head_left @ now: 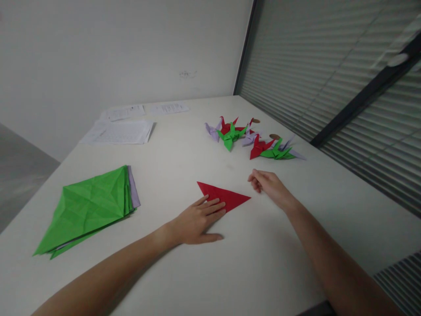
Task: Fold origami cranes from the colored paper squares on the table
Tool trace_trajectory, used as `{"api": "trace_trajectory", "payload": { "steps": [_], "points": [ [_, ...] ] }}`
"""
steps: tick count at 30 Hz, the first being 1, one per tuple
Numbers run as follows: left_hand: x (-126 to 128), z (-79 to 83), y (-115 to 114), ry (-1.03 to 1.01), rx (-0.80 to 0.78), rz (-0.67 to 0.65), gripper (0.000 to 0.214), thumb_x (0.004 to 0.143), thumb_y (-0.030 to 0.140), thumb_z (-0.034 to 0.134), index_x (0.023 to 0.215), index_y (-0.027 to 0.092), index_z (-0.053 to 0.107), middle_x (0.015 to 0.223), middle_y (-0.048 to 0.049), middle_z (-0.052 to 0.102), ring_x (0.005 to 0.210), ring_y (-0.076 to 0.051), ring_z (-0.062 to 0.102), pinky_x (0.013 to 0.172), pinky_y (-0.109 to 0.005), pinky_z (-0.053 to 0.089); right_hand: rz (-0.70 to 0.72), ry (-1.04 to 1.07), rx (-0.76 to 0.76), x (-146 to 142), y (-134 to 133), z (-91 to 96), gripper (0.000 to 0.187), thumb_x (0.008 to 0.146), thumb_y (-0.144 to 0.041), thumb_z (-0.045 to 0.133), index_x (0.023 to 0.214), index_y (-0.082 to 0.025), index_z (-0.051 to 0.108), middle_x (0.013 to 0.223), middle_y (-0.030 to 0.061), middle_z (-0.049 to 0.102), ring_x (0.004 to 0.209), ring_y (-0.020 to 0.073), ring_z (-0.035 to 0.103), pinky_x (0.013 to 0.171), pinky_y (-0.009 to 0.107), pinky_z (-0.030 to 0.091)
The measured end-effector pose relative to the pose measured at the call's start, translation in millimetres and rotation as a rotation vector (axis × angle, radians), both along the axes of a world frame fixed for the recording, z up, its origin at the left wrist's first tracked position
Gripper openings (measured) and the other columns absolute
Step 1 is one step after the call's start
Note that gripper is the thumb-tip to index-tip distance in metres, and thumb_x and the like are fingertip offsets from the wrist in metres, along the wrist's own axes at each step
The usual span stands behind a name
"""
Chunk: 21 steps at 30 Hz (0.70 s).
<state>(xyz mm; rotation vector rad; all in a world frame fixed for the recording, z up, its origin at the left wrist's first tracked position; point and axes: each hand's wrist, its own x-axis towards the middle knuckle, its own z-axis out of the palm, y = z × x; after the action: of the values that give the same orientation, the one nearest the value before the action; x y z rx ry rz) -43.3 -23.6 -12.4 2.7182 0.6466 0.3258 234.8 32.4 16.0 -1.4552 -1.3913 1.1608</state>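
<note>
A piece of red origami paper (pixel 230 198), folded into a triangle, lies on the white table in front of me. My left hand (pixel 199 221) rests flat on its left part, fingers spread and thumb out to the side, covering the lower left of the triangle. Just right of the triangle's right tip, apart from it, is my right hand (pixel 265 183). Its fingers are curled in, with nothing visible in them.
Creased green paper sheets (pixel 88 204), with a lilac one among them, are stacked at the left. Folded paper cranes, among them a green crane (pixel 232 137) and a red crane (pixel 259 147), stand at the back right. Printed papers (pixel 121 131) lie farther back. Window blinds (pixel 315 66) border the right.
</note>
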Motion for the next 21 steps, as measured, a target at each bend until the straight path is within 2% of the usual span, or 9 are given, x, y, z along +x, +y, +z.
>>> {"api": "trace_trajectory", "payload": {
  "steps": [4, 6, 8, 10, 13, 15, 17, 19, 21],
  "points": [
    [0, -0.4, 0, -0.019, -0.011, -0.002, 0.069, 0.091, 0.056, 0.050, 0.146, 0.015, 0.038, 0.151, -0.0157, 0.039, 0.142, -0.030, 0.032, 0.119, -0.051, 0.018, 0.147, 0.145, -0.032, -13, -6, -4.0, 0.055, 0.076, -0.072, 0.058, 0.074, -0.016, 0.061, 0.059, 0.0008, 0.056, 0.052, 0.0132, 0.053, 0.052, 0.028, 0.042],
    [0, 0.0, -1, -0.024, -0.015, 0.001, 0.069, 0.091, 0.055, 0.051, 0.146, 0.015, 0.039, 0.151, -0.0159, 0.039, 0.142, -0.030, 0.033, 0.119, -0.051, 0.019, 0.208, 0.122, -0.041, -16, -7, -7.9, 0.053, 0.079, -0.069, 0.056, 0.076, -0.017, 0.062, 0.061, 0.0015, 0.058, 0.055, 0.0145, 0.055, 0.054, 0.030, 0.044],
    [0, 0.3, -1, -0.033, -0.015, 0.004, 0.068, 0.091, 0.055, 0.052, 0.146, 0.015, 0.039, 0.150, -0.0159, 0.039, 0.142, -0.030, 0.034, 0.119, -0.051, 0.019, 0.219, 0.001, 0.043, -17, -7, -10.2, 0.047, 0.080, -0.064, 0.058, 0.077, -0.017, 0.064, 0.065, 0.0027, 0.061, 0.061, 0.0156, 0.057, 0.059, 0.031, 0.047],
    [0, 0.0, -1, -0.033, -0.008, 0.002, 0.068, 0.092, 0.054, 0.051, 0.146, 0.016, 0.038, 0.151, -0.0158, 0.039, 0.142, -0.030, 0.034, 0.119, -0.051, 0.018, 0.243, -0.166, 0.199, -20, -9, -10.3, 0.038, 0.080, -0.055, 0.063, 0.080, -0.018, 0.068, 0.076, 0.0048, 0.064, 0.070, 0.0169, 0.059, 0.066, 0.032, 0.048],
    [0, -0.7, -1, -0.009, 0.001, -0.001, 0.069, 0.092, 0.055, 0.049, 0.147, 0.014, 0.036, 0.152, -0.0164, 0.037, 0.143, -0.030, 0.032, 0.119, -0.051, 0.017, 0.386, -0.304, 0.366, -28, -17, -8.9, 0.025, 0.084, -0.043, 0.063, 0.084, -0.020, 0.072, 0.086, 0.0060, 0.066, 0.076, 0.0170, 0.059, 0.070, 0.031, 0.048],
    [0, -1.2, -1, -0.002, 0.001, 0.003, 0.071, 0.092, 0.055, 0.049, 0.148, 0.013, 0.035, 0.151, -0.0176, 0.037, 0.143, -0.031, 0.030, 0.119, -0.051, 0.017, 0.500, -0.297, 0.325, -36, -23, -10.0, 0.026, 0.087, -0.041, 0.059, 0.077, -0.019, 0.071, 0.076, 0.0034, 0.063, 0.068, 0.0149, 0.056, 0.062, 0.028, 0.045],
    [0, -1.5, -1, -0.005, -0.002, 0.007, 0.073, 0.091, 0.055, 0.051, 0.149, 0.012, 0.033, 0.151, -0.0181, 0.038, 0.144, -0.032, 0.029, 0.119, -0.052, 0.016, 0.582, -0.285, 0.216, -41, -27, -13.5, 0.032, 0.089, -0.042, 0.056, 0.071, -0.018, 0.067, 0.065, 0.0002, 0.059, 0.060, 0.0136, 0.052, 0.056, 0.026, 0.040],
    [0, -1.7, -1, -0.004, -0.002, 0.007, 0.073, 0.091, 0.055, 0.051, 0.149, 0.014, 0.033, 0.151, -0.0176, 0.038, 0.143, -0.032, 0.029, 0.119, -0.052, 0.016, 0.559, -0.326, 0.149, -41, -27, -18.0, 0.033, 0.090, -0.041, 0.053, 0.070, -0.018, 0.065, 0.061, -0.0012, 0.058, 0.057, 0.0130, 0.051, 0.054, 0.025, 0.039],
    [0, -2.0, -1, -0.002, 0.000, 0.002, 0.071, 0.092, 0.054, 0.050, 0.148, 0.014, 0.035, 0.152, -0.0169, 0.036, 0.143, -0.031, 0.029, 0.119, -0.052, 0.015, 0.439, -0.426, 0.167, -37, -22, -22.1, 0.029, 0.091, -0.036, 0.053, 0.072, -0.018, 0.065, 0.063, -0.0006, 0.059, 0.057, 0.0132, 0.052, 0.055, 0.026, 0.040]
  ]
}}
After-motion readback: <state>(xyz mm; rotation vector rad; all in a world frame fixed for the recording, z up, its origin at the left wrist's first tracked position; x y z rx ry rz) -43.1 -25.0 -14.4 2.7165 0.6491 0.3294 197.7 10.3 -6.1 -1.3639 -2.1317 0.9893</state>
